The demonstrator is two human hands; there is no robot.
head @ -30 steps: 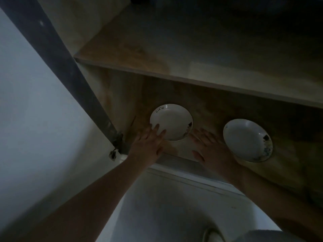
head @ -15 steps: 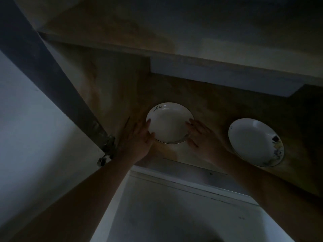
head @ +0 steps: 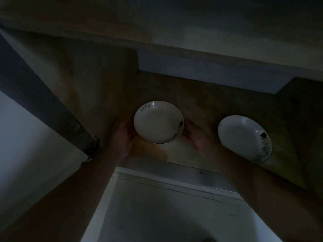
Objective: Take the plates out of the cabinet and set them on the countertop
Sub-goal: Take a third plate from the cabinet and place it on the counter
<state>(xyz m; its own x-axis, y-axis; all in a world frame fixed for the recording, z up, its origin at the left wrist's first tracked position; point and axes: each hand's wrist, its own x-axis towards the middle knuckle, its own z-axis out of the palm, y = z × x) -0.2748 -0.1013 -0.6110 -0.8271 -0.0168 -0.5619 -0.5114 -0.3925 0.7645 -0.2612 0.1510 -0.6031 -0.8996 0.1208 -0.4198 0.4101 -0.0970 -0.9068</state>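
– Position of the left plate [head: 158, 124]?
– On the wooden cabinet shelf [head: 201, 102], face up, round, no long axis; lettered rim toward the back.
– Hands?
– Left hand [head: 122, 137] and right hand [head: 195, 135] clasp its opposite edges. Second plate [head: 244, 138] lies apart, right, untouched.

two white plates [head: 158, 122] with dark rim markings, brown wooden shelf [head: 201, 102]
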